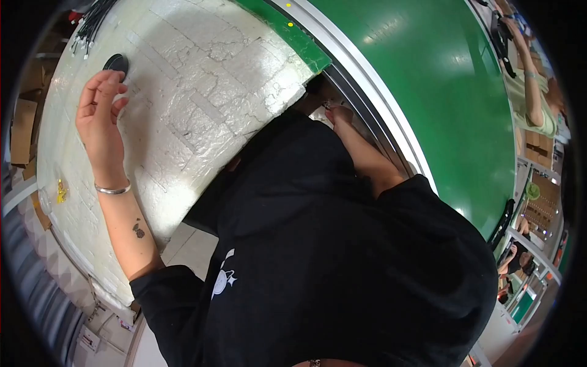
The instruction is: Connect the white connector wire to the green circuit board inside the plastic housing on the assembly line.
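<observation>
One fisheye camera, the left of a head-worn pair, looks steeply down from close above the person's shirt (348, 244). Its wide view takes in the left hand (103, 110), right hand (340, 115), tabletop (208, 92) and green surface (440, 104), straight edges bowing toward the rim.

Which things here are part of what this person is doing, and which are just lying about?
Apparently in use:
black oval piece, at the left hand;
film-covered table;
right hand, its contact unclear.

Seemingly just lying about:
black cable bundle;
small yellow item.
</observation>
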Available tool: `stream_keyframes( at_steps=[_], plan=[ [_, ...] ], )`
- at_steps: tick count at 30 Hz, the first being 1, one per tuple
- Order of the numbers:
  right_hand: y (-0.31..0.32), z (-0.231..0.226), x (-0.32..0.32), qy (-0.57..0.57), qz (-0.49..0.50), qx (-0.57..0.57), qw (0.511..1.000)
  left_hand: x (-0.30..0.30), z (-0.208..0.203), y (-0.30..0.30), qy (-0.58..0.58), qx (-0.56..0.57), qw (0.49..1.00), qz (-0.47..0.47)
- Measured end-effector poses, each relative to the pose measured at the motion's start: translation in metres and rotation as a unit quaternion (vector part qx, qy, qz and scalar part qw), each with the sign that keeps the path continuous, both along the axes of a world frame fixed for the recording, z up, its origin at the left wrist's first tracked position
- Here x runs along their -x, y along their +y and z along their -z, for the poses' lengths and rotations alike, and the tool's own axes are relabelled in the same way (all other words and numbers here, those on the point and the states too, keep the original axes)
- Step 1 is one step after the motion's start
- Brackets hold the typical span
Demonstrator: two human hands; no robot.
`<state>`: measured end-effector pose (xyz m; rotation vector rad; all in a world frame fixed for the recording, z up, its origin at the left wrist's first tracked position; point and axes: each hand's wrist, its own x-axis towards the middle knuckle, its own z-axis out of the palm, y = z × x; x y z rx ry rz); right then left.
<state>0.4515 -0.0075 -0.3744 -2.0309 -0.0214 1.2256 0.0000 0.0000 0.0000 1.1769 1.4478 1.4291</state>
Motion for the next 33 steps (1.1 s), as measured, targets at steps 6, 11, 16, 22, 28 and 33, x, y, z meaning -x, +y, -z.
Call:
stream_keyframes(
  at_steps=[6, 11, 16, 22, 28, 33],
  plan=[
    [0.009, -0.01, 0.059, 0.005, -0.078, -0.022, 0.997, 0.012, 0.013, -0.026, 0.043, 0.063, 0.996, -0.045],
    [-0.045, 0.076, -0.089, -0.256, -0.049, 0.006, 0.966, -0.019, 0.012, 0.005, 0.025, 0.044, 0.998, 0.034],
    [-0.058, 0.054, -0.092, -0.091, -0.273, 0.162, 0.944, -0.025, 0.016, 0.002, 0.079, 0.027, 0.996, 0.029],
    [-0.093, -0.058, -0.057, 0.012, -0.309, 0.087, 0.947, -0.025, 0.008, -0.003, 0.112, 0.031, 0.993, 0.006],
    [-0.05, -0.147, 0.002, 0.146, -0.398, -0.051, 0.904, -0.038, 0.006, -0.004, 0.023, 0.032, 0.999, 0.01],
    [0.01, -0.31, 0.078, -0.006, -0.776, -0.269, 0.571, -0.033, 0.004, -0.004, 0.0, 0.03, 0.999, -0.021]
  ],
)
